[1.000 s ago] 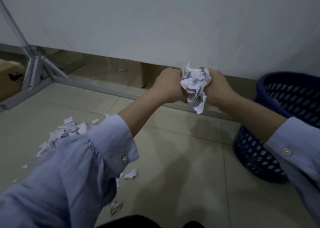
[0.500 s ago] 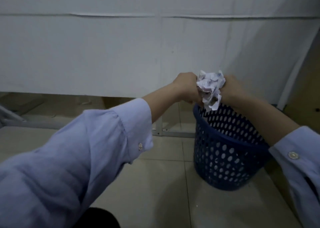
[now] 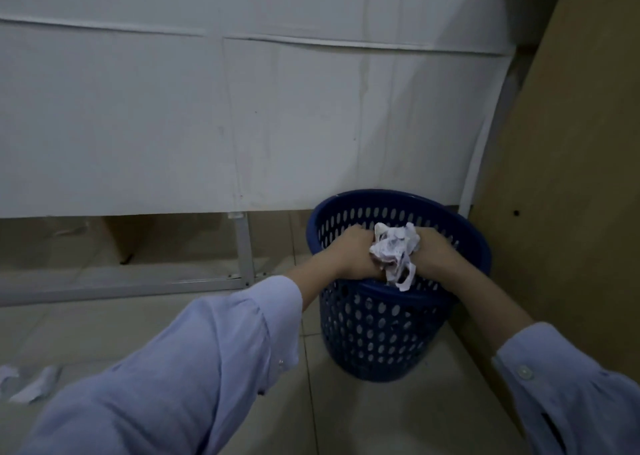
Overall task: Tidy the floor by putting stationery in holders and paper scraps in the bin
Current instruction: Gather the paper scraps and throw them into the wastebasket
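A bundle of crumpled white paper scraps [image 3: 393, 254] is squeezed between my two hands, right over the mouth of a blue perforated plastic bin [image 3: 367, 330]. My left hand [image 3: 349, 255] grips the bundle from the left and my right hand [image 3: 434, 252] grips it from the right. Both hands sit inside the bin's rim. One strip of paper hangs down at the near rim. The bottom of the bin is hidden.
The bin stands on pale floor tiles against a brown board [image 3: 568, 195] on the right. A white panel [image 3: 207, 125] on a metal frame [image 3: 244, 247] runs behind it. A few loose paper scraps [image 3: 29, 383] lie on the floor at the far left.
Both hands carried the paper bundle rightward from the scrap pile to the bin, then lowered it from above the rim into the bin's mouth. My view turned right.
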`<action>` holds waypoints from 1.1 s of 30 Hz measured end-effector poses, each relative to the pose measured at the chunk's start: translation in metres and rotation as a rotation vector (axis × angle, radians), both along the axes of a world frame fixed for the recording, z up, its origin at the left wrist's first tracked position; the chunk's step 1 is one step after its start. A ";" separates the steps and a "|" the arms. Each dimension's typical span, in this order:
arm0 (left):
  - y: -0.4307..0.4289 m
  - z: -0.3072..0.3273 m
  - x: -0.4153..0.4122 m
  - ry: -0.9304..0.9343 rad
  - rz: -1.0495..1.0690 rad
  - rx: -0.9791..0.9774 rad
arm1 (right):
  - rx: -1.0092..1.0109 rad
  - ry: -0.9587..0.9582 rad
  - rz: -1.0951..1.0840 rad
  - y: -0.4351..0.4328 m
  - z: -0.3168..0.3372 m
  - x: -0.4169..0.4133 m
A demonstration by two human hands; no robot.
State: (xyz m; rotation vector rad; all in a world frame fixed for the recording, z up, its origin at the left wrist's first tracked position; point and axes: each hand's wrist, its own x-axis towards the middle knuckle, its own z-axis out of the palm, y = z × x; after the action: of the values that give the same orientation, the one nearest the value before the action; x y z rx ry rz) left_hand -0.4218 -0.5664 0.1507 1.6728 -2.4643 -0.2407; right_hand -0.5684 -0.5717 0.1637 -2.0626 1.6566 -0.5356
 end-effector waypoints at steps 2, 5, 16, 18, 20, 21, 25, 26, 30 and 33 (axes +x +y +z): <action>0.000 -0.007 0.002 0.129 0.049 -0.004 | 0.000 0.041 -0.004 0.001 -0.008 -0.003; 0.003 -0.010 0.000 0.208 0.108 0.034 | -0.013 0.051 -0.015 -0.001 -0.014 -0.004; 0.018 0.000 -0.007 0.254 0.140 0.005 | 0.102 -0.181 -0.108 -0.003 -0.019 -0.016; 0.019 0.001 -0.009 0.240 0.147 0.016 | 0.121 -0.204 -0.131 -0.006 -0.021 -0.018; 0.019 0.002 -0.010 0.227 0.149 0.015 | 0.136 -0.239 -0.148 -0.007 -0.022 -0.020; 0.019 0.002 -0.011 0.217 0.151 0.016 | 0.137 -0.262 -0.155 -0.007 -0.022 -0.021; 0.016 -0.001 -0.011 0.194 0.184 0.022 | 0.097 -0.318 -0.199 -0.006 -0.021 -0.023; 0.016 -0.001 -0.011 0.193 0.194 0.023 | 0.088 -0.335 -0.208 -0.005 -0.020 -0.023; 0.014 -0.004 -0.009 0.171 0.216 0.002 | 0.028 -0.412 -0.216 -0.003 -0.020 -0.020; 0.014 -0.004 -0.008 0.183 0.223 0.011 | -0.020 -0.444 -0.229 -0.001 -0.018 -0.020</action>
State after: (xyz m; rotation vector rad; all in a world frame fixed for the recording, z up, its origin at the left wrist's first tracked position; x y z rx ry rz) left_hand -0.4299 -0.5527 0.1464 1.8223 -2.1308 -0.3622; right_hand -0.5883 -0.5724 0.1457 -1.6182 1.6191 -1.0065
